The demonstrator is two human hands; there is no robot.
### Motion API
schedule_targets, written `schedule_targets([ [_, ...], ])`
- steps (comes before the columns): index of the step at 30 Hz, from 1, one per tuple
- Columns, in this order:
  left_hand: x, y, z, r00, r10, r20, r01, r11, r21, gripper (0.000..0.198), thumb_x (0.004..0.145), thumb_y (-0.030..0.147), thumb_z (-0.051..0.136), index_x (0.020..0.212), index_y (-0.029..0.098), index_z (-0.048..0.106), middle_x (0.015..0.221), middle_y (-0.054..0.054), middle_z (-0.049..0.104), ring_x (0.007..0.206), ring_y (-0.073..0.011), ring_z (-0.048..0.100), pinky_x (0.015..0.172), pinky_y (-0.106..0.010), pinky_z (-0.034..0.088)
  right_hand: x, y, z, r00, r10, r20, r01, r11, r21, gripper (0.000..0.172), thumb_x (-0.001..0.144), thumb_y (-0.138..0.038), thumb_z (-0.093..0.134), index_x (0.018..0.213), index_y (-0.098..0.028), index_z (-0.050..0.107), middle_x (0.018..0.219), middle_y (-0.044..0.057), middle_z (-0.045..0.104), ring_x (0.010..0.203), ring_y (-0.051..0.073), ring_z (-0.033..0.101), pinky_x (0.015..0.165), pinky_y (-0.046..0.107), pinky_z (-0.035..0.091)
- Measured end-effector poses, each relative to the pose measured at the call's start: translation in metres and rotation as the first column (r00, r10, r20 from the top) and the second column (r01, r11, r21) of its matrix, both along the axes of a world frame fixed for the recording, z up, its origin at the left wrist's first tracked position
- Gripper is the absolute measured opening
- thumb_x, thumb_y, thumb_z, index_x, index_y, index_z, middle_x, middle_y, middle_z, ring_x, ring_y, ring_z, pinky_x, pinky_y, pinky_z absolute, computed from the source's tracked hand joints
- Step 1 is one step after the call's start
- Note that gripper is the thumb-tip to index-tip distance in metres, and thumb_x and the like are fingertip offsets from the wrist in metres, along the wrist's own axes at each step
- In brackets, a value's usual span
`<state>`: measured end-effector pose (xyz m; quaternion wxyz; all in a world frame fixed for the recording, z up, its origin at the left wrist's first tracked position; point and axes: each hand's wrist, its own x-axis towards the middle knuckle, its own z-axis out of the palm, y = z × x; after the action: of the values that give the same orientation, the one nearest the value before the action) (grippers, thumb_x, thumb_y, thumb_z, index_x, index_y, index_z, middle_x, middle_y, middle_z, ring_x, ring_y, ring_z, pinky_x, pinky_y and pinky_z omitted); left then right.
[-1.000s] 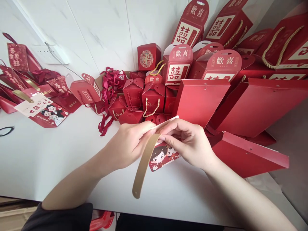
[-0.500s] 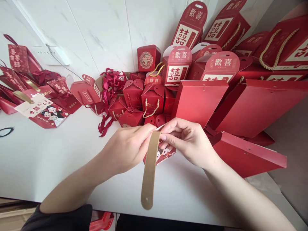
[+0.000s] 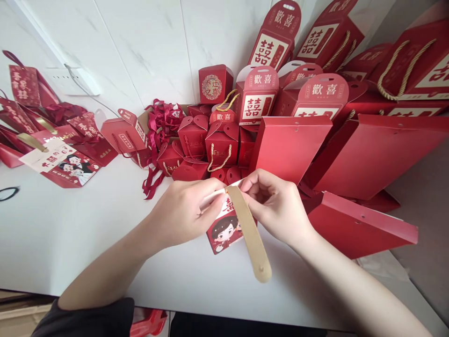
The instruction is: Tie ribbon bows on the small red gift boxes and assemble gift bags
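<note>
Between my hands, over the table, is a small red gift box (image 3: 223, 232) with a white upper flap and a printed cartoon figure. My left hand (image 3: 185, 213) pinches the flap on its left side, thumb in front. On the right, my right hand (image 3: 277, 206) has its fingers closed at the top edge, close to a gold strap (image 3: 249, 234). The strap joins the box at its top and hangs down across the front, its rounded lower end loose with a small hole. My right fingertips are partly hidden behind the strap and box.
Behind my hands stand several small red boxes (image 3: 222, 142) with cord handles, and a heap of ribbons (image 3: 164, 119). Larger red boxes (image 3: 291, 147) crowd the right side. A finished-looking box with a gold strap (image 3: 66, 161) lies left on the white table (image 3: 115, 220).
The gold strap's loose end has swung to the right and up. More of the box's printed front now shows. Both hands stay close to the box top.
</note>
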<state>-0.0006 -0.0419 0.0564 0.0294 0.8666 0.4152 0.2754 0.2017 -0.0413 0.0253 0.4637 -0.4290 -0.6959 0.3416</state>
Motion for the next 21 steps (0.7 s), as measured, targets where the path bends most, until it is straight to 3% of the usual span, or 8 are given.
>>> schedule_targets([
  [3, -0.003, 0.006, 0.0, 1.0, 0.002, 0.006, -0.002, 1.0, 0.01, 0.018, 0.089, 0.033, 0.063, 0.082, 0.02, 0.072, 0.061, 0.003, 0.067, 0.053, -0.0083, 0.053, 0.052, -0.023, 0.035, 0.004, -0.001, 0.001, 0.984, -0.053, 0.172, 0.026, 0.988, 0.153, 0.013, 0.088, -0.028, 0.065, 0.083, -0.02, 0.056, 0.064, -0.004, 0.059, 0.052, 0.009, 0.049, 0.051, 0.021, 0.042],
  [5, -0.005, 0.01, 0.001, 1.0, -0.027, 0.012, 0.027, 0.999, -0.018, 0.018, 0.089, 0.031, 0.063, 0.079, 0.021, 0.074, 0.066, 0.002, 0.071, 0.057, -0.0095, 0.059, 0.054, -0.023, 0.036, 0.007, -0.001, 0.003, 0.966, -0.047, 0.254, -0.022, 0.965, 0.263, 0.008, 0.088, -0.024, 0.064, 0.093, -0.021, 0.058, 0.073, -0.001, 0.061, 0.057, 0.01, 0.052, 0.051, 0.022, 0.042],
  [8, -0.006, 0.014, 0.003, 0.991, -0.129, 0.027, 0.131, 0.984, -0.119, 0.016, 0.088, 0.027, 0.064, 0.079, 0.022, 0.076, 0.07, 0.001, 0.072, 0.06, -0.0098, 0.061, 0.054, -0.022, 0.038, 0.011, -0.002, 0.006, 0.943, 0.06, 0.328, -0.193, 0.899, 0.393, 0.019, 0.091, -0.027, 0.063, 0.109, -0.022, 0.062, 0.092, 0.004, 0.063, 0.069, 0.013, 0.059, 0.055, 0.023, 0.047],
  [11, -0.005, 0.017, 0.003, 0.977, -0.204, 0.069, 0.215, 0.942, -0.259, 0.013, 0.083, 0.026, 0.07, 0.074, 0.02, 0.076, 0.067, 0.002, 0.07, 0.057, -0.0094, 0.06, 0.053, -0.021, 0.039, 0.012, -0.003, 0.008, 0.953, 0.194, 0.234, -0.286, 0.837, 0.467, 0.014, 0.094, -0.026, 0.06, 0.103, -0.021, 0.069, 0.093, 0.006, 0.064, 0.075, 0.015, 0.062, 0.064, 0.026, 0.053],
  [14, -0.005, 0.023, 0.001, 0.953, -0.276, 0.125, 0.302, 0.864, -0.402, 0.011, 0.079, 0.026, 0.075, 0.07, 0.019, 0.074, 0.066, 0.001, 0.068, 0.057, -0.0095, 0.06, 0.054, -0.02, 0.043, 0.013, -0.003, 0.01, 0.987, 0.157, 0.044, -0.162, 0.913, 0.373, 0.006, 0.091, -0.024, 0.064, 0.09, -0.02, 0.067, 0.083, 0.004, 0.066, 0.071, 0.014, 0.061, 0.059, 0.025, 0.051],
  [16, -0.007, 0.029, -0.001, 0.923, -0.349, 0.164, 0.382, 0.771, -0.51, 0.01, 0.076, 0.026, 0.077, 0.07, 0.019, 0.074, 0.07, 0.0, 0.069, 0.061, -0.0102, 0.062, 0.057, -0.019, 0.047, 0.016, 0.0, 0.011, 0.993, 0.122, -0.002, -0.118, 0.962, 0.246, 0.011, 0.09, -0.026, 0.066, 0.1, -0.021, 0.064, 0.08, 0.001, 0.064, 0.066, 0.012, 0.059, 0.052, 0.023, 0.047],
  [19, -0.012, 0.042, -0.006, 0.882, -0.422, 0.211, 0.454, 0.637, -0.623, 0.008, 0.071, 0.024, 0.081, 0.072, 0.018, 0.076, 0.085, -0.004, 0.069, 0.072, -0.013, 0.066, 0.065, -0.02, 0.052, 0.023, 0.007, 0.013, 0.981, 0.193, 0.01, -0.192, 0.968, 0.161, 0.024, 0.093, -0.026, 0.062, 0.117, -0.024, 0.06, 0.081, -0.001, 0.066, 0.06, 0.01, 0.057, 0.052, 0.022, 0.048],
  [21, -0.016, 0.05, -0.009, 0.875, -0.424, 0.233, 0.462, 0.59, -0.662, 0.009, 0.069, 0.024, 0.082, 0.074, 0.019, 0.078, 0.089, -0.005, 0.067, 0.076, -0.0146, 0.066, 0.068, -0.022, 0.054, 0.029, 0.01, 0.015, 0.965, 0.256, 0.057, -0.262, 0.948, 0.181, 0.019, 0.093, -0.026, 0.063, 0.111, -0.023, 0.064, 0.086, 0.001, 0.069, 0.065, 0.012, 0.061, 0.059, 0.024, 0.052],
])
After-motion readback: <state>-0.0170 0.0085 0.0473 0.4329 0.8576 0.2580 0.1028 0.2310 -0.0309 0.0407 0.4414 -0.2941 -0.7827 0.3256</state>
